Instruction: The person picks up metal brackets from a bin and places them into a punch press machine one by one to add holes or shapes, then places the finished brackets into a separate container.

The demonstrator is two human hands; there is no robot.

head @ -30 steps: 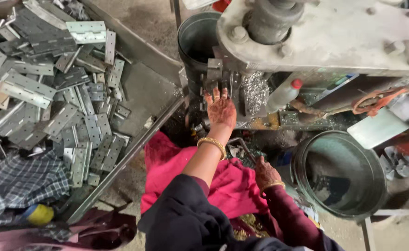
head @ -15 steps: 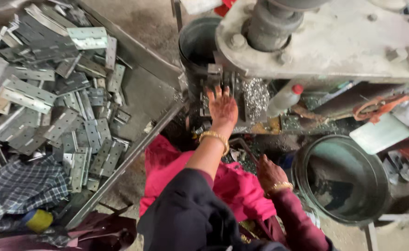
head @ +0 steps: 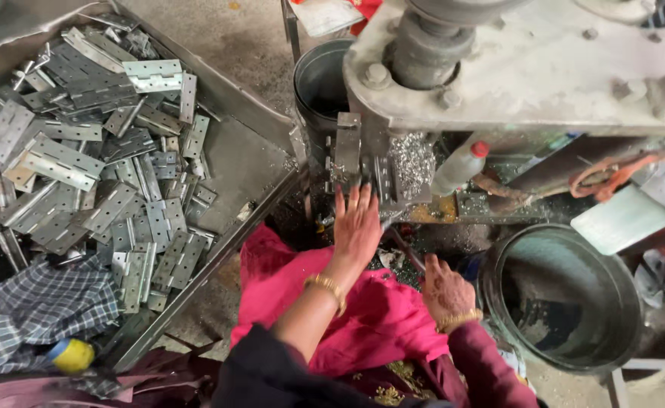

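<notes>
The left hand (head: 357,227) was up at the machine (head: 513,68), palm down, fingers spread and stretched forward, fingertips on the small steel plates (head: 362,170) standing under the grey cast body. It was flat and unclenched, gripping nothing that could be made out. Those plates were dull, flat and rectangular, long axis running up and down the picture, toward the machine's underside. Just right of them sat a glittering heap of metal shavings (head: 411,162), and beside that a white plastic bottle with a red cap (head: 459,168), tilted, cap pointing up and right.

The right hand (head: 445,291) was lower, loosely curled over the pink cloth (head: 362,317) across the lap, a gold bangle at the wrist; whether it held anything, I couldn't tell.

On the left, a shallow metal tray (head: 245,162) carried a jumble of grey punched hinge leaves (head: 98,166), flat strips with screw holes, lying every which way and thickest toward its far left corner. A checked cloth (head: 38,310) lay by the tray's near edge. A round dark metal bucket (head: 566,298) stood near the right hand.
</notes>
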